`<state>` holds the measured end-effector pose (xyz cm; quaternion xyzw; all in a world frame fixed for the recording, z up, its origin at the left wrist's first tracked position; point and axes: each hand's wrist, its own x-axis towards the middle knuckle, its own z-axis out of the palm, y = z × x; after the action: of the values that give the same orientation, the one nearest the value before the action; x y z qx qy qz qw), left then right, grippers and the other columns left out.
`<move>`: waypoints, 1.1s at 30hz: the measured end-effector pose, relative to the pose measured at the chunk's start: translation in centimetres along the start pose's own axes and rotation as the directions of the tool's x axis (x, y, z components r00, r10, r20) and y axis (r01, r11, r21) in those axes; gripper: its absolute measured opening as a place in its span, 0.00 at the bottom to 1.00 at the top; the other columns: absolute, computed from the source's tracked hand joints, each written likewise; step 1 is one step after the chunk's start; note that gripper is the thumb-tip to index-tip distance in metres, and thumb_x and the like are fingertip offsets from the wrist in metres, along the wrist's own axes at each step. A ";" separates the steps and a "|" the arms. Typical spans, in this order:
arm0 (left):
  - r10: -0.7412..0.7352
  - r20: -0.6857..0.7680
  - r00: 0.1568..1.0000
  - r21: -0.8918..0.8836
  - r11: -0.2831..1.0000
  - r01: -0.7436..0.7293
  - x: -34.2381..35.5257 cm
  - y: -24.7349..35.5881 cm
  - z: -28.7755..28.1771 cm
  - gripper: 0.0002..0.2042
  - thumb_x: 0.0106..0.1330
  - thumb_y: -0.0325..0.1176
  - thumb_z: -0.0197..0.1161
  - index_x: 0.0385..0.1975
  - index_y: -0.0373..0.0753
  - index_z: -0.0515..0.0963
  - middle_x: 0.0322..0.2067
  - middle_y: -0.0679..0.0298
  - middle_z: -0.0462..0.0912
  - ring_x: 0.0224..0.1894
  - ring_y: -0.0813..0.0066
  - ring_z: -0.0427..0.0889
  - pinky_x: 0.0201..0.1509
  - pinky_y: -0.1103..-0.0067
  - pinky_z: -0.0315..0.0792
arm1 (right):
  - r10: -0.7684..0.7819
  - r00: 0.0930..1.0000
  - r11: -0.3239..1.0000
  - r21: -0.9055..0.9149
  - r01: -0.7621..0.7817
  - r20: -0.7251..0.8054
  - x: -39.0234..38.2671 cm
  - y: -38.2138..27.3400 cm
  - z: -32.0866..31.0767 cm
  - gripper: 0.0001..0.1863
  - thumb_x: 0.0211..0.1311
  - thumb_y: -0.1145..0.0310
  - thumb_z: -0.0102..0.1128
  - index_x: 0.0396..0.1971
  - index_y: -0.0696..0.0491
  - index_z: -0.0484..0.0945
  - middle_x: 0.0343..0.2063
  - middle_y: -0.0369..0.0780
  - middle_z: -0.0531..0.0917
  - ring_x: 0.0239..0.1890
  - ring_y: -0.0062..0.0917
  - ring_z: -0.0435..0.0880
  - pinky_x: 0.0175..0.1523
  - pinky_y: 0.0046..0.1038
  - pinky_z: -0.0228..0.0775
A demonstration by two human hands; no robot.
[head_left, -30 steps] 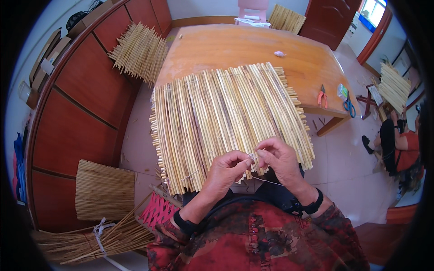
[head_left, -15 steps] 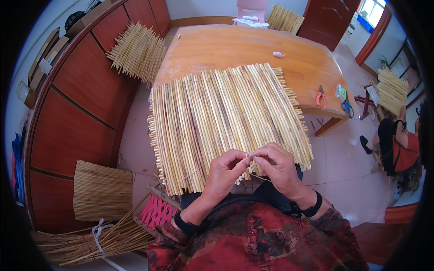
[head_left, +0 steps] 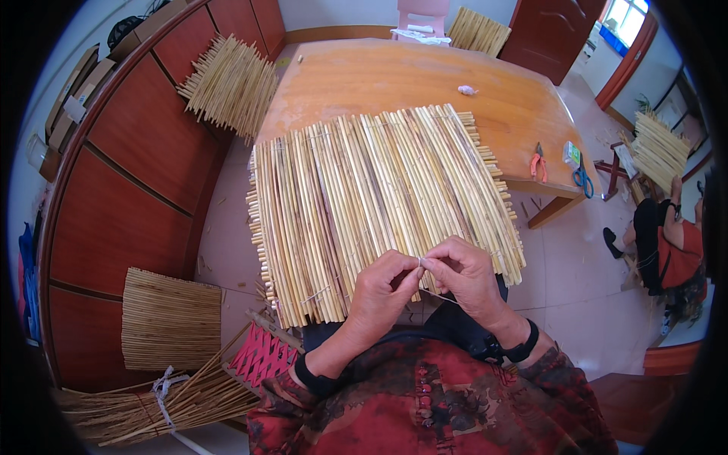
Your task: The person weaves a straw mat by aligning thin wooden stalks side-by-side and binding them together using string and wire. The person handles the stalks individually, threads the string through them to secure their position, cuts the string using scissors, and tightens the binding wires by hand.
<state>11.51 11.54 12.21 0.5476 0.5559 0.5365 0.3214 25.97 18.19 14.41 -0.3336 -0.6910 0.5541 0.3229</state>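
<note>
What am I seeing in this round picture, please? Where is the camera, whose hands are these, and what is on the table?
The camera sits on a person's head and looks down, so its wide lens bends the edges. The two hands are that person's own. The left hand and right hand meet at the near edge of a mat of pale reed stalks, pinching a thin string between the fingers. The mat lies on a wooden table, with orange scissors and blue scissors near the right edge. More reed bundles lie on the floor.
</note>
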 end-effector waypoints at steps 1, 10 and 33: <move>-0.069 0.035 0.997 -0.102 0.992 0.072 0.0 -0.2 0.0 0.04 0.59 0.24 0.58 0.32 0.34 0.76 0.26 0.71 0.74 0.28 0.88 0.70 0.29 0.88 0.65 | 0.014 1.000 0.999 0.038 -0.013 -0.012 0.0 0.2 0.0 0.05 0.55 0.73 0.59 0.28 0.59 0.76 0.24 0.33 0.72 0.20 0.10 0.71 0.23 0.13 0.62; -0.195 0.171 0.966 -0.439 0.863 0.252 0.2 -0.3 -0.1 0.07 0.61 0.26 0.56 0.37 0.34 0.75 0.25 0.77 0.73 0.25 0.93 0.65 0.25 0.92 0.57 | 0.123 0.992 0.955 0.270 -0.125 0.025 0.2 1.2 -0.2 0.06 0.58 0.70 0.57 0.30 0.57 0.74 0.22 0.32 0.76 0.19 0.09 0.70 0.22 0.11 0.62; -0.267 0.228 0.936 -0.214 0.924 0.316 0.6 0.8 -0.7 0.11 0.61 0.32 0.56 0.41 0.36 0.77 0.15 0.78 0.67 0.16 0.92 0.60 0.18 0.90 0.54 | 0.125 0.992 0.946 0.297 -0.129 0.036 0.2 1.9 -0.7 0.06 0.58 0.70 0.57 0.30 0.56 0.73 0.20 0.31 0.73 0.19 0.09 0.70 0.21 0.11 0.64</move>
<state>10.92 11.84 13.24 0.4638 0.5261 0.4915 0.5163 26.63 19.09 12.73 -0.3201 -0.5789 0.6746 0.3276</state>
